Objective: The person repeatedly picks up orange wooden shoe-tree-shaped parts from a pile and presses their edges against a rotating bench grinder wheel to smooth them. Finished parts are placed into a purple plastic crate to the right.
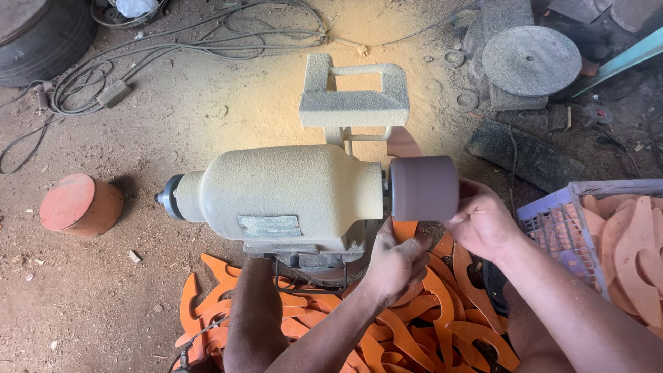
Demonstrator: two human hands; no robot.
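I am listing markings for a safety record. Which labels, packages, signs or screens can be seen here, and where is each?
Nameplate: low on the front of the dusty cream motor, a small pale grey-green rectangle, worn.
No packages, signs or screens are visible.

Dusty dirt floor (138,304) everywhere, sawdust lit bright up at 12 o'clock, tangled cables (159,55) at 11, old tyre (41,34) far 10 o'clock corner.

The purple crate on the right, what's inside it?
The purple crate holds curved orange cut-out pieces, stacked flat. What lies under them, and the crate's bottom, is covered and runs out of view.
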